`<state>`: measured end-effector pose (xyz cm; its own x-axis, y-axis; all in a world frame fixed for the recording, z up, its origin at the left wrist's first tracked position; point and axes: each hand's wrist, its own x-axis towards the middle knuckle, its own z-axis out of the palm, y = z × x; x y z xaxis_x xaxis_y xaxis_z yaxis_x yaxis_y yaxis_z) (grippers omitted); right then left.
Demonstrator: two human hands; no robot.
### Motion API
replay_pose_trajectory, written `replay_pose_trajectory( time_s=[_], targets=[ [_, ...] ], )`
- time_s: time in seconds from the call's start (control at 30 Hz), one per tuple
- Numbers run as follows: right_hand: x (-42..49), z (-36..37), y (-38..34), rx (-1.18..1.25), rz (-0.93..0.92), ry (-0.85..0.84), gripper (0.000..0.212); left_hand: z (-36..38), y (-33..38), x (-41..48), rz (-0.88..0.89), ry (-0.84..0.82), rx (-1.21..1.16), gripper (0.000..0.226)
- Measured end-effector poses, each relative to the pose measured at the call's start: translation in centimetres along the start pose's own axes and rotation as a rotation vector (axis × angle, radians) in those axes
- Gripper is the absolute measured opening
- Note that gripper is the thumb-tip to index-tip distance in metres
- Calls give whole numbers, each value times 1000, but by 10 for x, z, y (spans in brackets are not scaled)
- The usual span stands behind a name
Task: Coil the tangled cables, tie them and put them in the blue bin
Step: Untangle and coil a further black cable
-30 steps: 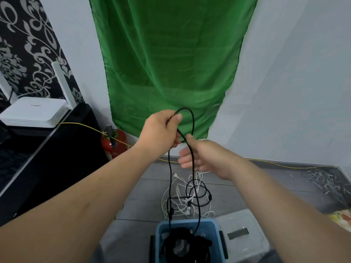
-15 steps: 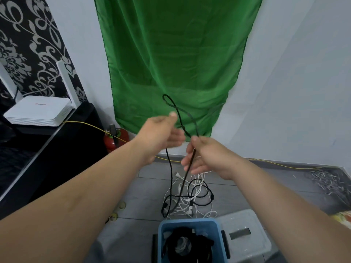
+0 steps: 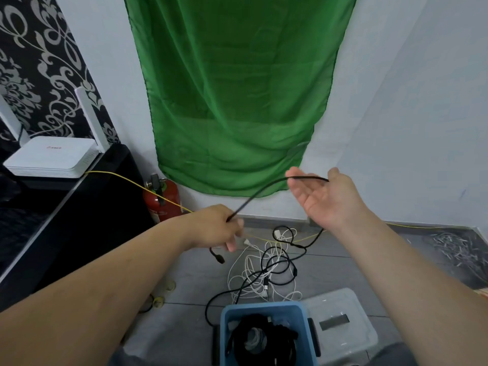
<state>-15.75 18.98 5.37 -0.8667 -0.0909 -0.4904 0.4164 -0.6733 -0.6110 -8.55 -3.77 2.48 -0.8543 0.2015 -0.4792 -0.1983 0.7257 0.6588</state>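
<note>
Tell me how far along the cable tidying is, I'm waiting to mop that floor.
Done: coiled black cables lie in the blue bin. In hand: the left hand pinches a black cable that runs up across the open right hand, not yet coiled. Left: a tangle of white and black cables on the floor.

Matt black cable (image 3: 264, 191), blue plastic bin (image 3: 224, 336), green cloth (image 3: 232, 101), smooth grey floor tiles (image 3: 190, 273).
</note>
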Motion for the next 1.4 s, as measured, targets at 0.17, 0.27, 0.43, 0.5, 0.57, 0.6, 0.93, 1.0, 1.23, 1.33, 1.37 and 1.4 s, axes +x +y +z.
replay_pose_trajectory(
  time_s=[0.17, 0.27, 0.43, 0.5, 0.57, 0.6, 0.93, 1.0, 1.23, 1.33, 1.37, 1.4],
  targets=[
    [-13, 9, 39, -671, 220, -236, 63, 6, 35, -4, 32, 214, -527, 40],
    [-18, 17, 63, -763, 141, -366, 44, 7, 49, -3, 42, 398, -542, 39],
    [-24, 19, 77, -959, 209, -385, 57, -3, 48, -1, 6, 498, -596, 43],
    [-33, 19, 77, -1141, 148, -439, 47, -11, 45, 1, -38, 520, -720, 43],
    [-38, 21, 75, -1313, -7, -436, 34, -20, 37, 2, -63, 580, -725, 43],
    [-40, 20, 73, -1354, -50, -432, 32, -24, 32, 3, -59, 601, -699, 44],
    [-47, 29, 40, -433, 108, -522, 30, -29, 11, -13, 306, 367, -430, 63],
    [-44, 28, 32, -277, 106, -495, 28, -19, 8, -12, 326, 355, -364, 56],
    [-39, 31, 21, -176, 4, -430, 27, 12, -13, 2, 151, 177, -236, 43],
    [-37, 32, 13, -30, -53, -402, 27, 29, -22, 9, 103, 48, -231, 36],
    [-36, 32, 10, 14, -78, -386, 25, 35, -27, 11, 101, -14, -185, 29],
    [-35, 31, 9, 41, -98, -368, 23, 41, -28, 11, 98, -70, -109, 22]
  ],
)
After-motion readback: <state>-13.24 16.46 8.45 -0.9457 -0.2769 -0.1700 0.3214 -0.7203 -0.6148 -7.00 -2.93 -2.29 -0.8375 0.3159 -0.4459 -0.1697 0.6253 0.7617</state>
